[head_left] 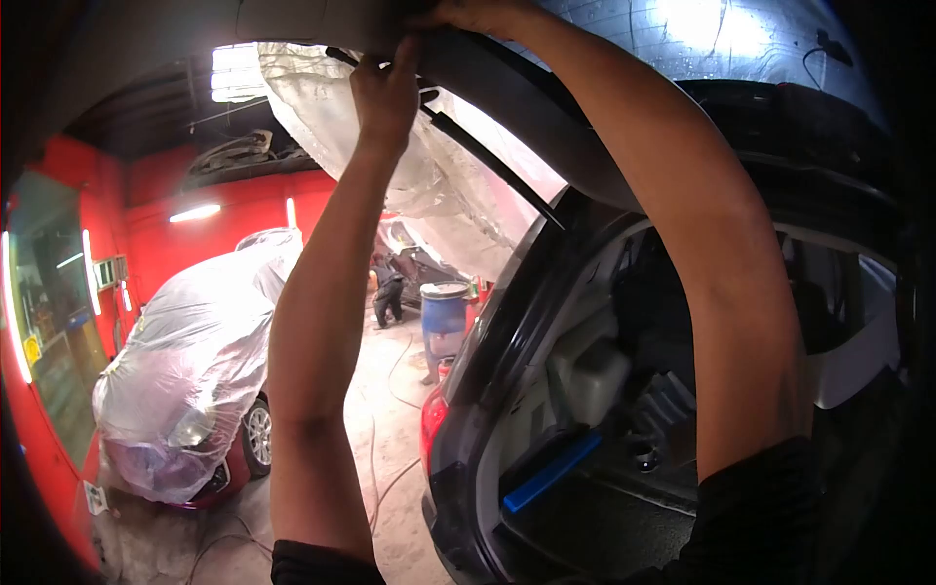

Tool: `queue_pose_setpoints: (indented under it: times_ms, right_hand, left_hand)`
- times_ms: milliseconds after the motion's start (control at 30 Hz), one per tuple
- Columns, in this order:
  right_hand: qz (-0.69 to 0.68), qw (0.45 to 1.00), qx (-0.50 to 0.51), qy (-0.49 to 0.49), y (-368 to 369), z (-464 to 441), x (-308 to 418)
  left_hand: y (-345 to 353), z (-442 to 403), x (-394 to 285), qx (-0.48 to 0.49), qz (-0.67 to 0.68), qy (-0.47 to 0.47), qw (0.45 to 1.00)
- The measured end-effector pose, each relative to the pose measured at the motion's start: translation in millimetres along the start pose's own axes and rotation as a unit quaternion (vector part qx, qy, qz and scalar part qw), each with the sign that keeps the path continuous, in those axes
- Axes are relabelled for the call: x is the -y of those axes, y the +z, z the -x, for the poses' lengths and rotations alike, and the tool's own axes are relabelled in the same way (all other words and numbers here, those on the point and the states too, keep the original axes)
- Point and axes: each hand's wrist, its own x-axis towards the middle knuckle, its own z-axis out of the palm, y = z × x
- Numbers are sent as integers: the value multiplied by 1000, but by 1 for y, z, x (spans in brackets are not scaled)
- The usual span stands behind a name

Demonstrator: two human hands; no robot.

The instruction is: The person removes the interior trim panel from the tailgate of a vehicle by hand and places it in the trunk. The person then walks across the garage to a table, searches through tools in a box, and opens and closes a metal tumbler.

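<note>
Both my arms are raised to the dark inner trim panel (507, 97) of a car's lifted tailgate. My left hand (383, 102) grips the panel's lower edge, thumb upright against it and fingers curled, close to the upper end of the gas strut (497, 166). Higher up, my right hand (483, 17) reaches across the panel at the top of the view. Its fingertips are in shadow and partly cut off, so their grip is unclear. The tailgate's rear window (673, 39) shines at the upper right.
Below lies the open boot (604, 526), holding a blue bar-shaped item (553, 472). A plastic-covered car (195, 361) stands at left. Behind are a blue drum (445, 317) and a person (387, 288). A hose (375, 478) runs along the floor. Plastic sheeting (331, 97) hangs beyond the tailgate.
</note>
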Motion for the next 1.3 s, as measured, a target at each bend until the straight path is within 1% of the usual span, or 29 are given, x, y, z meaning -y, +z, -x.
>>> queue_pose_setpoints:
  times_ms: [33,100,133,167,200,233,267,300,333,367,400,467,500,533,567,600,633,667,700,767,800,867,900,967,1067,1100,1167,1200,1300]
  right_hand:
    - [81,994,-40,62,-1,2,1]
    - [86,994,-17,65,-5,2,6]
    - [94,993,7,71,-6,1,5]
    - [86,994,1,70,-3,-1,3]
    - [78,996,-21,48,1,-5,-3]
    - [71,996,-42,26,5,-7,-12]
    - [63,997,-46,30,6,-9,-23]
    - [73,992,-29,-102,9,-15,-36]
    - [84,968,-16,-236,10,-15,-36]
    - [78,968,-27,-236,12,-13,-37]
    - [88,973,-59,-205,16,-11,-36]
    - [90,975,-103,-178,23,-15,-39]
    - [58,982,-113,-137,31,-22,-45]
    - [23,988,-125,-93,39,-28,-51]
    - [14,986,-136,-91,49,-32,-56]
    - [-3,983,-179,-32,58,-34,-57]
    - [-21,975,-219,27,61,-36,-61]
    - [-58,977,-200,49,63,-37,-66]
    - [-66,976,-202,49,58,-29,-55]
    - [-28,977,-207,32,42,-3,-29]
    - [-32,977,-206,35,48,-8,-37]
    - [19,941,-318,-114,63,-27,-57]
    - [12,940,-322,-112,63,-26,-55]
    - [19,971,-238,10,60,-19,-50]
    - [26,977,-208,50,61,-27,-56]
    - [24,977,-207,52,68,-36,-69]
    - [158,972,-163,-52,82,-59,-101]
    - [157,973,-161,-52,81,-58,-98]
    - [82,987,-137,-4,70,-43,-80]
  left_hand:
    - [-4,4,-11,13,-55,-35,998]
    - [-16,4,-23,23,-114,-67,991]
    - [-28,1,-24,41,-320,22,946]
    - [-34,-1,-23,60,-510,110,851]
    - [-29,4,-35,-8,-509,283,813]
    - [-17,13,-70,24,-509,302,806]
    - [-14,2,-93,73,-550,384,738]
    - [-11,-12,-114,122,-583,462,658]
    - [11,-27,-144,141,-585,523,604]
    - [33,-39,-163,162,-581,582,545]
    - [40,-56,-162,173,-584,586,535]
    - [49,-91,-163,205,-753,586,220]
    - [50,-99,-162,211,-755,584,207]
    - [51,-103,-160,248,-771,562,166]
    - [55,-105,-156,282,-782,541,127]
    - [60,-102,-154,286,-780,544,120]
    - [63,-98,-152,326,-788,502,145]
    - [63,-93,-149,367,-795,454,167]
    - [66,-96,-143,371,-795,451,160]
    - [78,-110,-127,367,-837,309,262]
    - [84,-111,-125,371,-837,307,260]
    - [97,-115,-130,394,-856,255,217]
    - [98,-110,-134,397,-857,253,210]
    - [97,-93,-143,418,-863,218,180]
    - [96,-99,-130,426,-873,173,161]
    - [97,-98,-131,429,-872,172,160]
    - [101,-94,-131,427,-863,163,215]
    - [101,-98,-126,428,-863,161,215]
    - [103,-110,-115,405,-887,141,173]
